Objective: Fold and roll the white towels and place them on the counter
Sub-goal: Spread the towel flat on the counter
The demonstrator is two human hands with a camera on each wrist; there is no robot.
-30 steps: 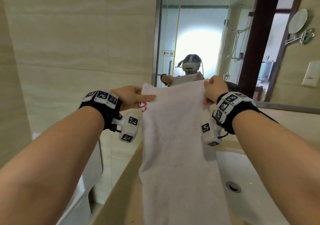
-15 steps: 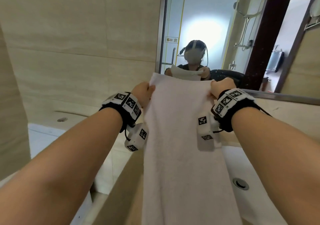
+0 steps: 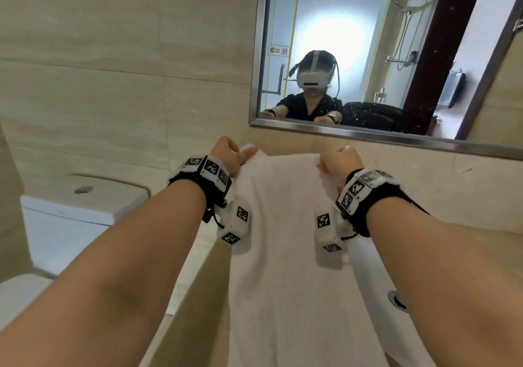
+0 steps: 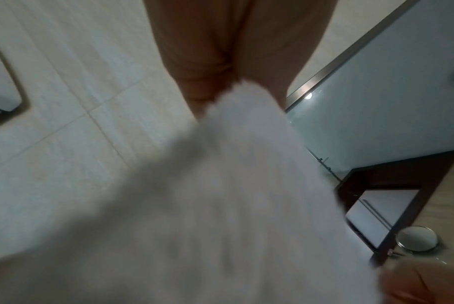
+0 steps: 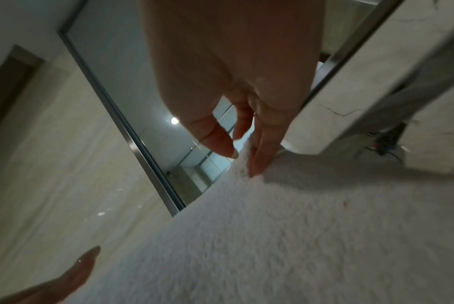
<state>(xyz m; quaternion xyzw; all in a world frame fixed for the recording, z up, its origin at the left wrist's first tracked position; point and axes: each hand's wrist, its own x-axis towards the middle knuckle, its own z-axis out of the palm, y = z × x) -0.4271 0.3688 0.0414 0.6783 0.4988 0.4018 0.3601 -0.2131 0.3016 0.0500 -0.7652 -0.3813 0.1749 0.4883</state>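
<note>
left hand point(image 3: 229, 151) pinches far left corner of the towel point(image 3: 288, 253) | right hand point(image 3: 338, 161) pinches far right corner | towel stretched over the counter point(image 3: 198, 296) and sink point(image 3: 376, 281) edge | risk: uneven pull may skew the fold, or cloth may slide into the sink

Right hand point(image 5: 230, 72): fingers point(image 5: 262, 152) pinching the edge of a white towel point(image 5: 285, 236); steel-framed mirror point(image 5: 132, 127) on the tiled wall point(image 5: 51, 174) behind.
</note>
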